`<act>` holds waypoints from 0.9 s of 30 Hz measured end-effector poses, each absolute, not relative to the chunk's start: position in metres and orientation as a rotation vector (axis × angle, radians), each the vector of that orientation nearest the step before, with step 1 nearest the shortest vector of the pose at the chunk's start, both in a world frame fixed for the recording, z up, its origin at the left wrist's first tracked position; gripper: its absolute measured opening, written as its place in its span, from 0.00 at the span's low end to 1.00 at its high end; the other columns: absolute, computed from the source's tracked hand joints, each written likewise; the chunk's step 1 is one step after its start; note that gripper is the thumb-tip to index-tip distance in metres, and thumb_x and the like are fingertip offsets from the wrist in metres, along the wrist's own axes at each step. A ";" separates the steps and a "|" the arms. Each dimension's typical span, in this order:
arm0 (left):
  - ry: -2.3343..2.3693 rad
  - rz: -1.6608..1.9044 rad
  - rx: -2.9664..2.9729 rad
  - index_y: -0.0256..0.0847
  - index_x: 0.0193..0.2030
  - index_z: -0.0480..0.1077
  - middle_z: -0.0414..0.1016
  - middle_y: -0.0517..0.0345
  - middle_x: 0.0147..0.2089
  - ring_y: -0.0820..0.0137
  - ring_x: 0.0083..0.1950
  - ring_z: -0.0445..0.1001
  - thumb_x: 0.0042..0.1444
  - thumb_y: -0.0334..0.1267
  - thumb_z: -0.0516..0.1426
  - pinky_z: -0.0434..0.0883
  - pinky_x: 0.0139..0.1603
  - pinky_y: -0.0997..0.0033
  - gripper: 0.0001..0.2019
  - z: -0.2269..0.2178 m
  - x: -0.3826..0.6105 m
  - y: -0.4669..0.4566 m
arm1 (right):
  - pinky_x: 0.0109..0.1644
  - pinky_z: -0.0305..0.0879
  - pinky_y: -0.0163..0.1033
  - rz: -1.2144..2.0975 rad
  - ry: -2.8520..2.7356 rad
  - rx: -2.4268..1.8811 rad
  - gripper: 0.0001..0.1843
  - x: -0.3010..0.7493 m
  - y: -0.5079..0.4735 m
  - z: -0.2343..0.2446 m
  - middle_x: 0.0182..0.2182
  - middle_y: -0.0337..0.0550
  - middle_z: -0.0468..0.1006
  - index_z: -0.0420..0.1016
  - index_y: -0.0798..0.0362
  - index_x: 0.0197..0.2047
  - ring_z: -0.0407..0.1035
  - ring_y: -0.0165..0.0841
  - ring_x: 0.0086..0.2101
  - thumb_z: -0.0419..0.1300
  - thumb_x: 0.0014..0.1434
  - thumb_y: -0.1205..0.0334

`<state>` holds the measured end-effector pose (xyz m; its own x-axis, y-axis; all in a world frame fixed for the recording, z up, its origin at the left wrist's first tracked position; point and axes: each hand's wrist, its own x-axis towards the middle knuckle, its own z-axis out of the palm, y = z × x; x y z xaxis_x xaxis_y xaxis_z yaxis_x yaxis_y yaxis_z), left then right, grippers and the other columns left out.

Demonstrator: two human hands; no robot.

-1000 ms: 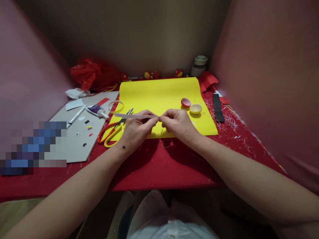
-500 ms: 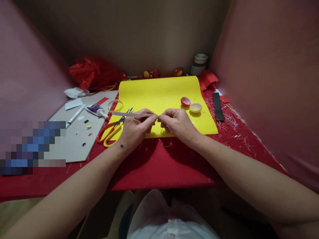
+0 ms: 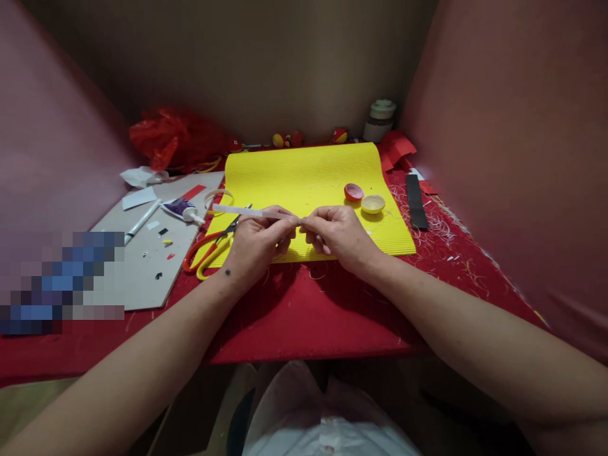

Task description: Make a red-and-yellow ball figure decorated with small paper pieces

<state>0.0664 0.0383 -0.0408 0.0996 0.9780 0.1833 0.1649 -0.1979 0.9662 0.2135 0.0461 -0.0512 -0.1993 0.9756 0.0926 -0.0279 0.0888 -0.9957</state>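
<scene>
The pale strip (image 3: 237, 209) stretches lengthwise leftward across the left hand (image 3: 260, 239), which, with the right hand (image 3: 336, 233), pinches its end.

The red-covered table (image 3: 304, 323) in front of me carries a yellow ridged sheet (image 3: 299, 174) in the middle, a grey board (image 3: 137, 278) to the left, a black strip (image 3: 417, 202) among loose threads (image 3: 439, 231) to the right, and a jar (image 3: 379, 125) at the back.

dim light, brownish wall (image 3: 266, 63), pinkish sides (image 3: 522, 126), red-covered table (image 3: 308, 329)
</scene>
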 end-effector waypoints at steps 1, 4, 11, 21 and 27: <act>1.183 1.202 1.526 0.37 0.23 0.71 0.64 0.64 0.18 0.79 0.17 0.60 0.51 0.33 0.59 0.55 0.16 0.77 0.07 -0.041 0.066 0.038 | 0.17 0.53 0.28 1.295 -1.381 -1.024 0.11 0.213 0.046 -0.051 0.15 0.34 0.69 0.70 0.57 0.21 0.58 0.20 0.14 0.58 0.55 0.68; 1.212 1.205 1.562 0.37 0.23 0.72 0.65 0.63 0.19 0.79 0.19 0.61 0.51 0.34 0.59 0.56 0.17 0.78 0.07 -0.041 0.067 0.037 | 0.17 0.53 0.28 1.299 -1.376 -1.016 0.11 0.213 0.046 -0.052 0.15 0.34 0.69 0.70 0.57 0.21 0.58 0.20 0.14 0.58 0.55 0.68; 1.237 1.186 1.642 0.38 0.22 0.71 0.65 0.63 0.19 0.79 0.19 0.61 0.52 0.34 0.58 0.57 0.18 0.77 0.09 -0.039 0.068 0.034 | 0.16 0.52 0.28 1.293 -1.365 -1.017 0.10 0.212 0.048 -0.055 0.15 0.34 0.68 0.70 0.56 0.20 0.58 0.20 0.13 0.56 0.53 0.71; 1.096 1.168 1.448 0.38 0.20 0.68 0.63 0.65 0.17 0.80 0.16 0.57 0.51 0.32 0.58 0.51 0.16 0.75 0.10 -0.043 0.066 0.040 | 0.16 0.51 0.30 1.297 -1.382 -1.030 0.11 0.213 0.048 -0.053 0.15 0.34 0.68 0.70 0.56 0.21 0.57 0.21 0.13 0.56 0.54 0.69; 1.117 1.160 1.451 0.39 0.20 0.67 0.62 0.65 0.16 0.79 0.16 0.56 0.51 0.33 0.58 0.50 0.16 0.73 0.10 -0.041 0.067 0.039 | 0.19 0.54 0.31 1.198 -1.458 -1.124 0.11 0.213 0.045 -0.050 0.14 0.33 0.66 0.70 0.55 0.20 0.56 0.22 0.15 0.58 0.53 0.65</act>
<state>0.0673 0.0395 -0.0412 0.1376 0.9814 0.1337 0.0962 -0.1476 0.9843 0.2129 0.0453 -0.0503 -0.1703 0.9808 0.0952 0.0966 0.1128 -0.9889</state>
